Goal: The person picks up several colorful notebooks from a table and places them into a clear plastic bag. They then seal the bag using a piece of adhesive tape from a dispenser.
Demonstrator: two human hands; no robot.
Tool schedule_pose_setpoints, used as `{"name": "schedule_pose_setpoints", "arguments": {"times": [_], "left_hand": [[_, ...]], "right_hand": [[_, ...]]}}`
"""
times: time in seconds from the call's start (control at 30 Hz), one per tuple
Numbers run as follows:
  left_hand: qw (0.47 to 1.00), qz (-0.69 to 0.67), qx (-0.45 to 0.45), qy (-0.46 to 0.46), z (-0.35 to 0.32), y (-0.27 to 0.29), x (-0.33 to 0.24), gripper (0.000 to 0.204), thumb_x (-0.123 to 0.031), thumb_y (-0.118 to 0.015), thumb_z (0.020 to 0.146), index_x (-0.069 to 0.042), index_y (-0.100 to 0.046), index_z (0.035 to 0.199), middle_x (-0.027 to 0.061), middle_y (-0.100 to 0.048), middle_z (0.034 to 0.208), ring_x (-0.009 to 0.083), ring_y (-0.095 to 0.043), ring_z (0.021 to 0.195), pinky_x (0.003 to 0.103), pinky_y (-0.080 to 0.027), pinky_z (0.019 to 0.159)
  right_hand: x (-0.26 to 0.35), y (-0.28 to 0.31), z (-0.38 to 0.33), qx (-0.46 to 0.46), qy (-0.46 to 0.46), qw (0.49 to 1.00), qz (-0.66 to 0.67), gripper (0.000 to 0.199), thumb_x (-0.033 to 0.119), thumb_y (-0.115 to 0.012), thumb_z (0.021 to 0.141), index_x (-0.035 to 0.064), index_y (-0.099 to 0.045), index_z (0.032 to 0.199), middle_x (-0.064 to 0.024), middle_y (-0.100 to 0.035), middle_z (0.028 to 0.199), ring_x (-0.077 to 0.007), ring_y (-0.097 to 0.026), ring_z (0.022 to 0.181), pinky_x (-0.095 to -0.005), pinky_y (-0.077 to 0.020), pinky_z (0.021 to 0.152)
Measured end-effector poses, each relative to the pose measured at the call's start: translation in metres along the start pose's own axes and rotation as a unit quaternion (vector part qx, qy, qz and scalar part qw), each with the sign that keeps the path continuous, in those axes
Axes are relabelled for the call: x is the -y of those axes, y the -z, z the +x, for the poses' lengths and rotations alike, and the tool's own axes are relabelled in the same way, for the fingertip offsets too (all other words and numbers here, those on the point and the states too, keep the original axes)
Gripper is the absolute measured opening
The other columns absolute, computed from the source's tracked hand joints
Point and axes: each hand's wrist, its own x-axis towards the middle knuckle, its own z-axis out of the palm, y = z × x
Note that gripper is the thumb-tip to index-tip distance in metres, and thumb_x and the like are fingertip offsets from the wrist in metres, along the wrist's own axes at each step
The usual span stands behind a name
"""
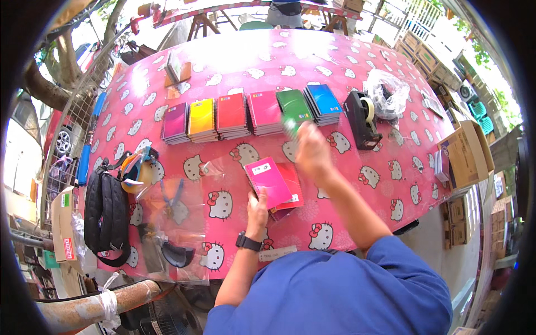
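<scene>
The left hand presses its fingers, held together, on the near edge of a pink notebook lying just in front of the green stack. The right hand pinches a blurred green notebook right beside that stack.

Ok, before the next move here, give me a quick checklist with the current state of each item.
1. Left hand steadies the small pile topped by a pink notebook: ok.
2. Right hand grips a green notebook: cannot tell, blurred.
3. Six colour stacks in a tidy row, from purple stack to blue stack: ok.
4. Tape dispenser away from both hands: ok.
5. Clear plastic bags within the left hand's reach: ok.
</scene>
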Motion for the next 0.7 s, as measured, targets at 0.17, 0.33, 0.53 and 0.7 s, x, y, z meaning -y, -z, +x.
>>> {"name": "schedule_pose_setpoints", "arguments": {"times": [0.17, 0.33, 0.53, 0.7], "left_hand": [[0.993, -0.079, 0.043, 0.074, 0.018, 0.009, 0.011, 0.068, -0.050, -0.062, 0.081, 0.008, -0.047, 0.113, 0.0189, -0.059, 0.106, 0.0219, -0.056, 0.100, 0.033, -0.042, 0.088], [0.998, -0.024, 0.020, 0.054, 0.012, 0.014, -0.005, 0.052, -0.030, -0.068, 0.081, 0.006, -0.049, 0.114, 0.0122, -0.060, 0.107, 0.0171, -0.058, 0.095, 0.029, -0.044, 0.085], [0.999, 0.001, 0.014, 0.049, 0.011, 0.003, -0.014, 0.054, -0.032, -0.069, 0.079, 0.007, -0.051, 0.111, 0.0146, -0.062, 0.104, 0.0189, -0.059, 0.095, 0.030, -0.045, 0.085], [0.999, 0.008, 0.009, 0.050, 0.012, 0.002, -0.007, 0.054, -0.034, -0.071, 0.076, 0.006, -0.054, 0.107, 0.0181, -0.064, 0.102, 0.0227, -0.061, 0.096, 0.033, -0.046, 0.084]], "right_hand": [[0.025, 0.004, -0.058, 0.293, 0.061, 0.927, 0.224, 0.053, 0.033, -0.071, 0.072, 0.0004, -0.052, 0.109, -0.0210, -0.053, 0.103, -0.0345, -0.055, 0.099, -0.0410, -0.0479, 0.082], [-0.069, -0.008, 0.042, 0.079, -0.143, 0.910, 0.380, 0.037, 0.027, -0.067, 0.078, -0.0011, -0.062, 0.100, -0.0170, -0.066, 0.093, -0.0259, -0.064, 0.081, -0.0359, -0.0494, 0.076], [-0.210, -0.078, 0.098, 0.028, -0.369, 0.918, 0.145, 0.065, 0.056, -0.072, 0.064, 0.0015, -0.065, 0.098, -0.0236, -0.062, 0.105, -0.0345, -0.060, 0.101, -0.0408, -0.0437, 0.089], [-0.166, -0.056, 0.086, -0.240, -0.210, 0.924, 0.210, 0.034, 0.018, -0.076, 0.067, 0.0016, -0.055, 0.088, -0.0160, -0.057, 0.091, -0.0302, -0.055, 0.082, -0.0395, -0.0444, 0.071]]}}
